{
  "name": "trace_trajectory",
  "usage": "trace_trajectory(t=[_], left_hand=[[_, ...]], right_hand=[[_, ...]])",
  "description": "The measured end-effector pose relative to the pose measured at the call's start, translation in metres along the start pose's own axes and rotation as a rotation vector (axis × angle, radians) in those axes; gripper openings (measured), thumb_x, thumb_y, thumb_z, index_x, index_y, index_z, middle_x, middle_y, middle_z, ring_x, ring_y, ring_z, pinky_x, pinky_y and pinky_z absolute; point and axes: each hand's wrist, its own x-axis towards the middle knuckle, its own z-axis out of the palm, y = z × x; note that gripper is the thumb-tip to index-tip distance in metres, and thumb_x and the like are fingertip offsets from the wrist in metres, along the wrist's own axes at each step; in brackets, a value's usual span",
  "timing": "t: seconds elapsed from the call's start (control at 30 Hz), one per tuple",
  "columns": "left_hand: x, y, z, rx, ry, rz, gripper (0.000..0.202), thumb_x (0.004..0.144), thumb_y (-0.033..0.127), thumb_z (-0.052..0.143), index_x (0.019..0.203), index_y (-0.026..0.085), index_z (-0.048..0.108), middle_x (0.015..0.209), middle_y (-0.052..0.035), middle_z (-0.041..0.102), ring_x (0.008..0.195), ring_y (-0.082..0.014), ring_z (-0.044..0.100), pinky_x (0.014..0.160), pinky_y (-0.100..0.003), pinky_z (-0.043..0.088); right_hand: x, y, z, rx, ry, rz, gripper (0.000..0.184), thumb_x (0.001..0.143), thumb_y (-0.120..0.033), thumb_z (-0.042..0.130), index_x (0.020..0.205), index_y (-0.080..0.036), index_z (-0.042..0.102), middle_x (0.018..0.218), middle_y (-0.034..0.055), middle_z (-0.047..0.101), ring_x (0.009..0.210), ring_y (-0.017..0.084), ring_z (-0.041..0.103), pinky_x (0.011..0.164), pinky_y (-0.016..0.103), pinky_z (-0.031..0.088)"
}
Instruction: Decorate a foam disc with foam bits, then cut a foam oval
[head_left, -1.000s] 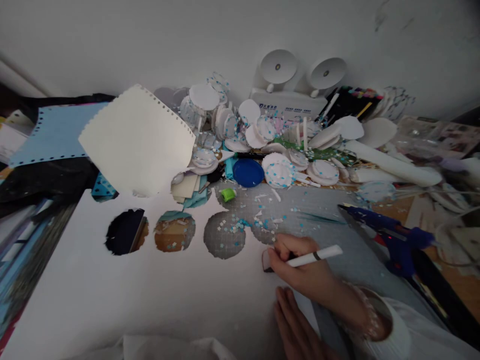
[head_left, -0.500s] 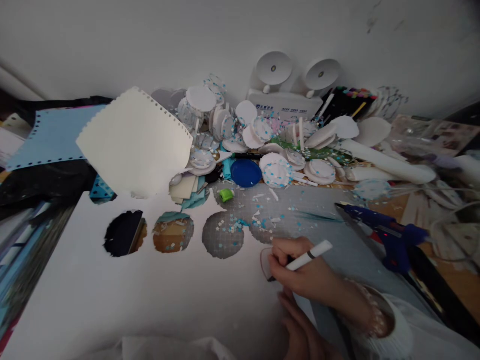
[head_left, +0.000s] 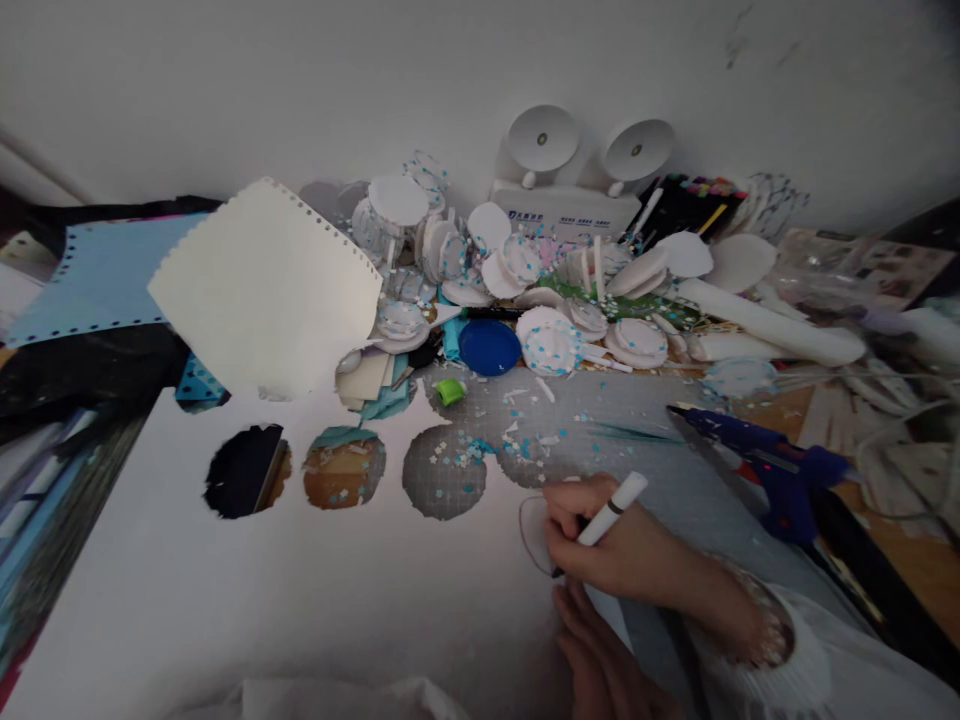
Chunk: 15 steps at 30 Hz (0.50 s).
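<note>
A white pen [head_left: 611, 508] is gripped in the right hand [head_left: 600, 545], the fingers [head_left: 568, 503] closed around its lower barrel near the tip. The tip is set on the white sheet [head_left: 300, 600] at the right edge of that sheet, where a curved pencil-thin line [head_left: 527, 530] is seen at 9 o'clock from the hand. The left hand [head_left: 600, 660] is laid at 6 o'clock from the right hand, its fingers stretched out flat and gripping nothing, resting on the sheet.

Three round holes [head_left: 444, 472] are cut in the sheet at 10 o'clock from the pen. A grey cutting mat [head_left: 637, 430] is seen on the counter under the sheet. A blue glue gun [head_left: 772, 465] lies at 2 o'clock, well apart from the hand, and a heap of white discs [head_left: 555, 340] with a blue lid [head_left: 489, 347] is piled at 12 o'clock by the wall.

The pen is judged light, stiff and smooth, best held low on the barrel. The sheet looks thin and light, likely to slide or crease, so it is best pressed flat close to the line.
</note>
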Motion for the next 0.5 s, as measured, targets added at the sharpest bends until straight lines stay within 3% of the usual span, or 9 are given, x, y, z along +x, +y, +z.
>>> trace_trajectory(t=[0.13,0.23,0.37,0.5], left_hand=[[-0.009,0.016,0.008,0.026,0.033,-0.072,0.027,0.084,0.024,0.041,0.072,0.015,0.063,0.077,-0.0064,0.074,0.069,-0.0206,0.073,0.062,-0.029,0.055],[-0.015,0.023,0.013,0.124,0.063,0.012,0.033,0.089,0.028,0.035,0.079,0.014,0.062,0.074,-0.0053,0.072,0.072,-0.0233,0.073,0.064,-0.032,0.058],[-0.022,0.024,0.020,0.207,0.103,0.120,0.032,0.088,0.027,0.034,0.073,0.014,0.059,0.067,-0.0042,0.072,0.068,-0.0236,0.073,0.057,-0.031,0.058],[-0.016,0.016,0.028,0.356,0.238,0.067,0.036,0.089,0.027,0.034,0.073,0.011,0.063,0.069,-0.0055,0.074,0.071,-0.0223,0.073,0.056,-0.026,0.058]], right_hand=[[0.000,0.000,-0.002,0.017,-0.030,0.001,0.027,0.066,-0.011,0.047,0.053,-0.022,0.027,0.047,-0.0078,0.032,0.045,0.008,0.029,0.045,0.024,0.022],[0.000,0.002,-0.004,0.028,-0.053,0.011,0.028,0.064,-0.008,0.047,0.053,-0.022,0.027,0.048,-0.0080,0.032,0.046,0.009,0.028,0.045,0.024,0.021],[-0.002,0.004,-0.006,0.035,-0.067,0.027,0.027,0.061,-0.004,0.047,0.052,-0.021,0.028,0.048,-0.0085,0.031,0.047,0.009,0.028,0.045,0.024,0.021],[-0.002,0.005,-0.009,0.052,-0.084,0.050,0.026,0.059,-0.004,0.046,0.052,-0.022,0.029,0.048,-0.0087,0.033,0.047,0.008,0.029,0.045,0.024,0.021]])
